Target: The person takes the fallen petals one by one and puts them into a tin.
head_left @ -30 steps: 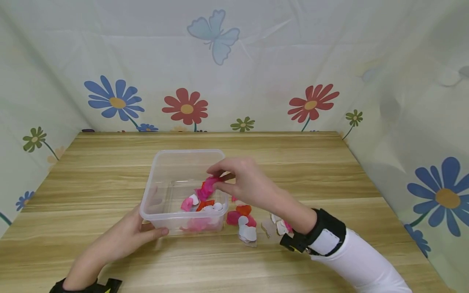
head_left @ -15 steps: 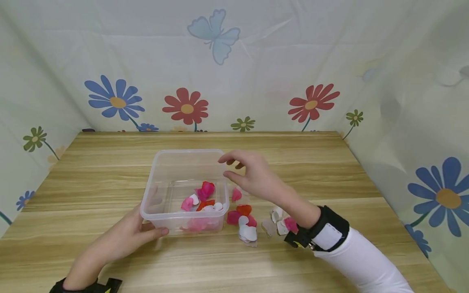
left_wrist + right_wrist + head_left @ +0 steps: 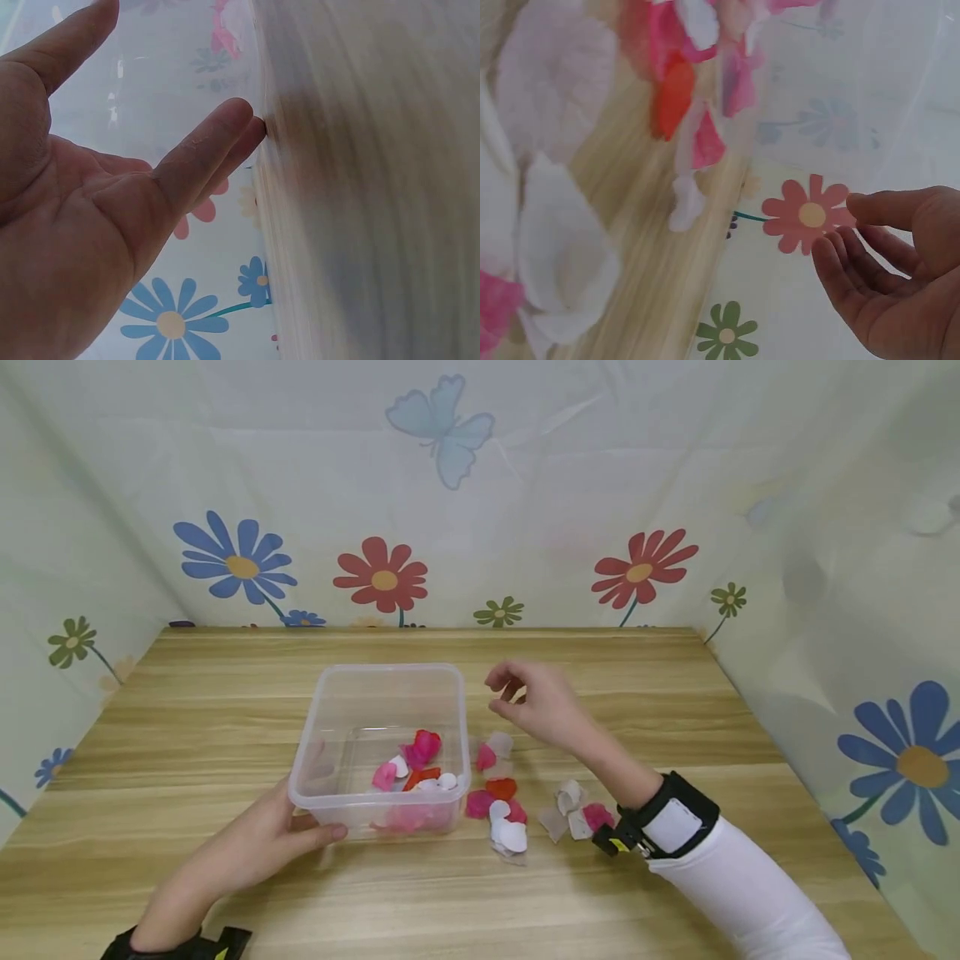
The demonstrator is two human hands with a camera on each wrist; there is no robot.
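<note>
A clear plastic box [image 3: 378, 668] stands on the wooden table, with pink, red and white petals [image 3: 426, 747] in its front right part. My left hand [image 3: 258, 839] steadies its front left corner. The thumb lies along the front, and the fingers reach along the left wall; in the left wrist view those fingers [image 3: 202, 154] look nearly straight against the clear plastic. To the right of the box, my right hand [image 3: 543, 702] hovers with loosely bent fingers and nothing between them. Below it are white and pink petals [image 3: 487, 756].
More loose petals [image 3: 512, 835] lie by the box's front right corner. Another small group of white and pink petals [image 3: 572, 810] lies farther right, near the right wrist strap [image 3: 671, 818]. A flower-printed curtain [image 3: 525, 510] encloses the table's back and sides.
The right hand let go of pink petals inside the box, then drew back to the right, past the rim. The left hand and the box have stayed in place.
</note>
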